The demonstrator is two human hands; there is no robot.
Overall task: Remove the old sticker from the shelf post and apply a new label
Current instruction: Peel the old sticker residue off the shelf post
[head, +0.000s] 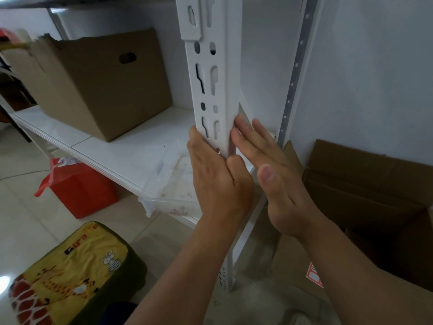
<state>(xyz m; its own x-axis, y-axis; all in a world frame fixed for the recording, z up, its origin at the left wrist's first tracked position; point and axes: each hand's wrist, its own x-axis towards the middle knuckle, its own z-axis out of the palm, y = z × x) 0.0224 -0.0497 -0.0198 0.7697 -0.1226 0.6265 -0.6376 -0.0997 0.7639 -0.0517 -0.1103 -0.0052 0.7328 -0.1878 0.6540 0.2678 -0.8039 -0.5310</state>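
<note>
**Both hands on the shelf post**

Left hand (218,174) is wrapped around the white slotted metal shelf post (212,90), fingers curled on its front edge. Right hand (269,165) is flat, fingers straight, pressing the post's side face just right of the left. Can't make out any sticker. Brown cardboard box (98,83) sits on the shelf, up left of both.

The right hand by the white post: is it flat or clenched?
Flat: the right hand has straight fingers laid against the shelf post side.
</note>
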